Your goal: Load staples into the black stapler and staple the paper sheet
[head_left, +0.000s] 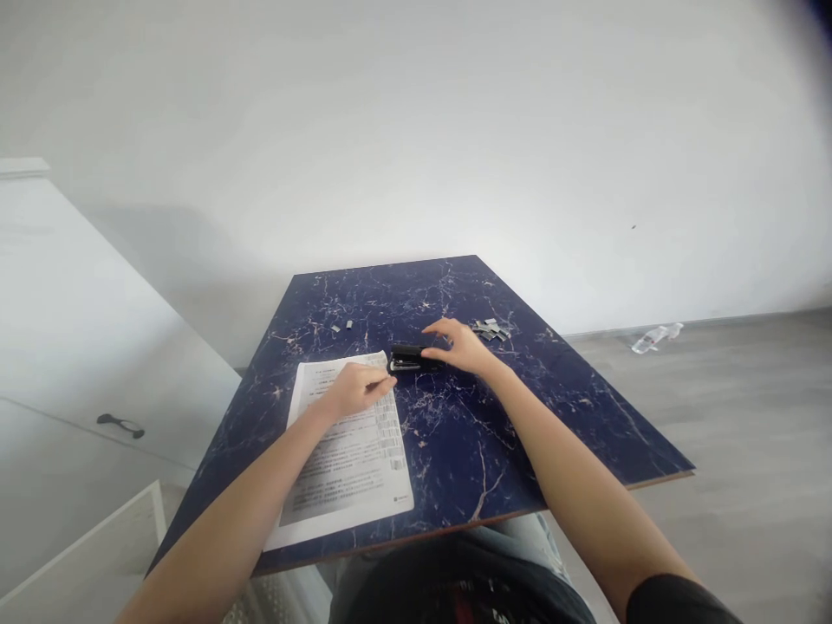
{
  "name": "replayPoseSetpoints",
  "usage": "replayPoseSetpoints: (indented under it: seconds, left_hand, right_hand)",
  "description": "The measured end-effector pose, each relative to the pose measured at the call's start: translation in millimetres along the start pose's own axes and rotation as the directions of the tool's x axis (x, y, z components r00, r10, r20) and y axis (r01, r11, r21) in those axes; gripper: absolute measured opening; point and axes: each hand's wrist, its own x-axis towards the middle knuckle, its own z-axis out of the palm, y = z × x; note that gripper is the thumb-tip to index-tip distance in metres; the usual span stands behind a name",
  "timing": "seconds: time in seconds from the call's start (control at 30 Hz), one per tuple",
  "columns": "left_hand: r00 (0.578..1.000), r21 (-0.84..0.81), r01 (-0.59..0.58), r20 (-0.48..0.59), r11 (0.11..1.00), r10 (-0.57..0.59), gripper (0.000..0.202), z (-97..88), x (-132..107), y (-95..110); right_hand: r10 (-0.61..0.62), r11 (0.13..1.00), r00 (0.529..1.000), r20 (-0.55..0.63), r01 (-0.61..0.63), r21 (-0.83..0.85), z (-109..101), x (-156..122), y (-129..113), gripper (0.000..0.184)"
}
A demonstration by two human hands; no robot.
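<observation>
A black stapler (406,354) lies on the dark blue marbled table, its front end at the top right corner of a printed paper (354,481). My right hand (458,348) reaches round the stapler's rear part, thumb against it and the index finger curved behind. Over the upper part of the paper rests my left hand (357,387), closed, its fingertips pinched at the paper's right edge close to the stapler. The fingers partly hide that edge. Small printed strips run down the paper's right side.
A small pile of staple strips (491,329) lies beyond my right hand. Two small pieces (342,327) sit toward the table's far left. A clear plastic bottle (656,337) is on the floor at right. A white cabinet with a dark handle (120,425) stands at left.
</observation>
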Motion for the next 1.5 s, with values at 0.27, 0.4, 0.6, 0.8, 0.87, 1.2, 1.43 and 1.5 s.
replayPoseSetpoints:
  seconds: [0.27, 0.4, 0.6, 0.8, 0.87, 1.2, 1.43, 1.5]
  left_hand:
    - [0.953, -0.087, -0.092, 0.28, 0.992, 0.113, 0.044, 12.5, 0, -3]
    - [0.959, -0.102, -0.054, 0.272, 0.993, 0.08, 0.042, 13.8, -1, -6]
    - [0.966, -0.143, -0.042, 0.246, 0.989, 0.076, 0.047, 11.7, -1, 0]
    - [0.967, -0.189, -0.023, 0.245, 0.982, 0.07, 0.052, 8.0, -1, 6]
    - [0.957, -0.181, -0.014, 0.282, 0.983, 0.065, 0.053, 7.6, -1, 6]
    - [0.948, -0.111, -0.05, 0.308, 0.993, 0.082, 0.052, 10.5, -3, 1]
    - [0.928, -0.055, -0.045, 0.367, 0.998, 0.062, 0.051, 9.0, -1, 3]
    - [0.928, -0.058, -0.044, 0.368, 0.997, 0.062, 0.05, 9.3, -1, 2]
  right_hand:
    - [0.015, 0.996, 0.977, 0.21, 0.004, -0.092, 24, 1, -16, 0.049]
    - [0.042, 0.997, 0.98, 0.193, -0.028, -0.073, 23, -2, -15, 0.036]
    - [0.12, 0.985, 0.982, 0.147, -0.099, -0.142, 17, -1, -19, 0.027]
    - [0.2, 0.97, 0.979, 0.04, -0.192, -0.148, -18, -17, -31, 0.024]
    - [0.27, 0.95, 0.961, -0.051, -0.275, -0.145, -33, -36, -30, 0.026]
    - [0.505, 0.823, 0.846, -0.17, -0.531, -0.2, -96, -151, 13, 0.036]
    - [0.514, 0.814, 0.849, -0.122, -0.528, -0.242, -96, -170, 10, 0.035]
    - [0.503, 0.821, 0.856, -0.122, -0.517, -0.243, -94, -173, 11, 0.034]
